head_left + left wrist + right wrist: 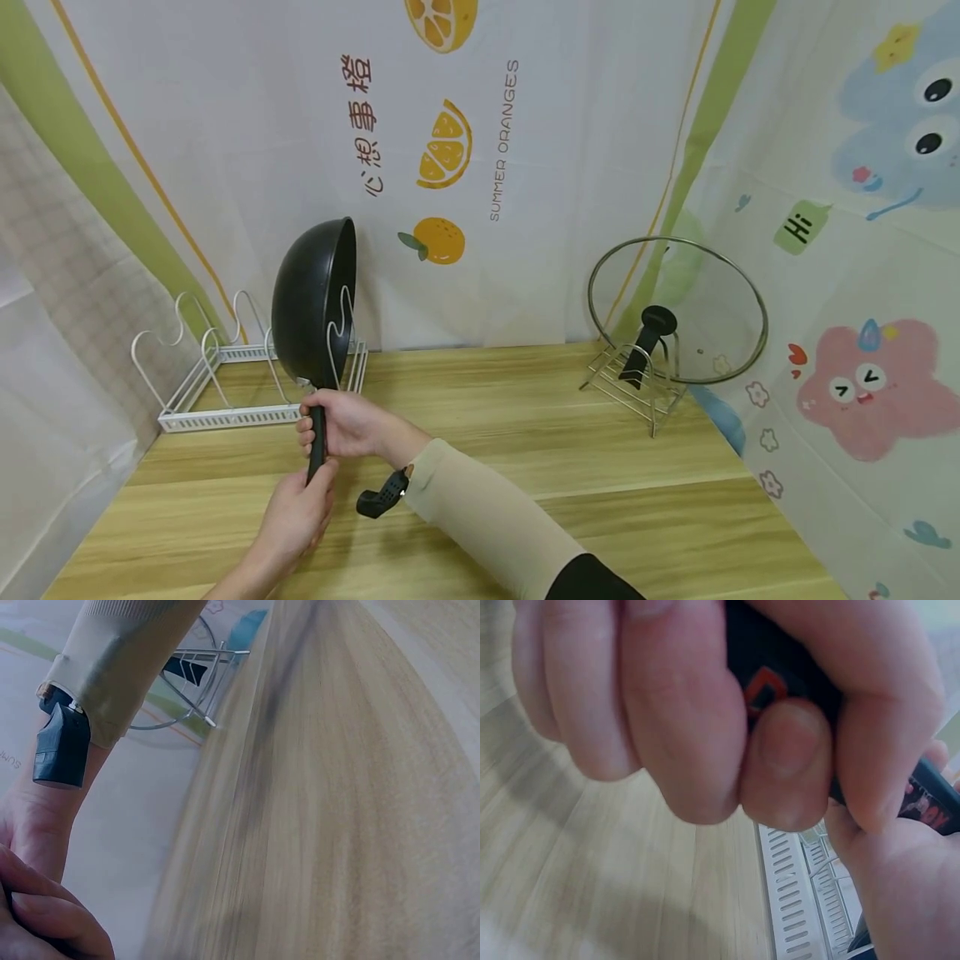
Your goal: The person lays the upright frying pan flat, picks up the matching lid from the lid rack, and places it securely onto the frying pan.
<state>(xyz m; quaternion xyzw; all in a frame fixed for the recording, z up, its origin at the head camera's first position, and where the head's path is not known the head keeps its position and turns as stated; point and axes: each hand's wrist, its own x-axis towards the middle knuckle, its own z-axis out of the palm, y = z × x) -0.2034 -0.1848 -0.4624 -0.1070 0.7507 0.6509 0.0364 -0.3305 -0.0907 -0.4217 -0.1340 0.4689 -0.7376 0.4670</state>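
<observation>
Black and matte, the wok stands on edge in the rightmost slot of a white wire pan rack, its bowl facing right and its handle pointing down toward six o'clock. Both hands wrap that handle: the right hand grips it high, fingers curled fully round, and the left hand grips its lower end from below. In the right wrist view the fingers close tightly over the dark handle, where a small orange-red mark shows that cannot be read. A black device sits strapped at the right wrist, just past a beige sleeve.

Behind the wok, the backdrop curtain carries "SUMMER ORANGES" in grey capitals running vertically, a column of red-brown Chinese characters, and printed orange slices. At three o'clock a second curtain shows a green speech bubble reading "Hi", among pastel cartoon creatures.

Well apart from the wok, toward two o'clock, a round glass lid with a metal rim and black knob leans upright in a steel wire stand. Everything rests on a pale wood-grain table, smooth and striped lengthwise.
</observation>
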